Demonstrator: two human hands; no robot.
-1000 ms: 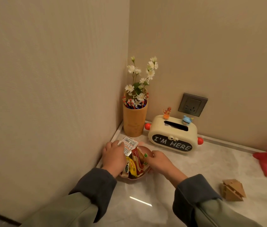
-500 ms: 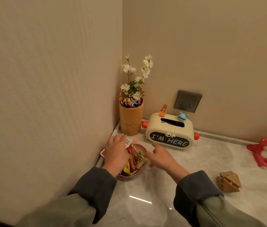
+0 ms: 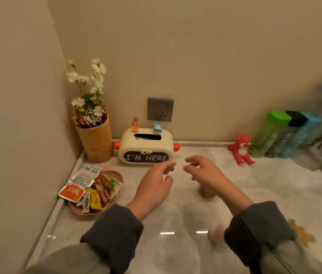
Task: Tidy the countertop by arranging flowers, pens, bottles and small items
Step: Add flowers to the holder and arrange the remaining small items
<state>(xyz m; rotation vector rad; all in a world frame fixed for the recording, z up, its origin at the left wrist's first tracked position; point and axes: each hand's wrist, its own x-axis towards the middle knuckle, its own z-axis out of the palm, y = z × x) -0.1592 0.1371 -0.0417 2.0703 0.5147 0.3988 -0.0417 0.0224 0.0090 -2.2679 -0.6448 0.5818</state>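
Grey-veined marble countertop (image 3: 274,184) lies beneath the left hand (image 3: 154,186) and right hand (image 3: 205,173), both loose-fingered and holding nothing, near the cream plastic tissue box (image 3: 146,147). White flowers (image 3: 95,76) and red pens (image 3: 89,121) stand in the corner's tan cylindrical cup (image 3: 96,143).

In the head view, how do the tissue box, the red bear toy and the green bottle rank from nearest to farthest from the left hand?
1. tissue box, just beyond the left hand
2. red bear toy, off to the right
3. green bottle, farther right, past the toy
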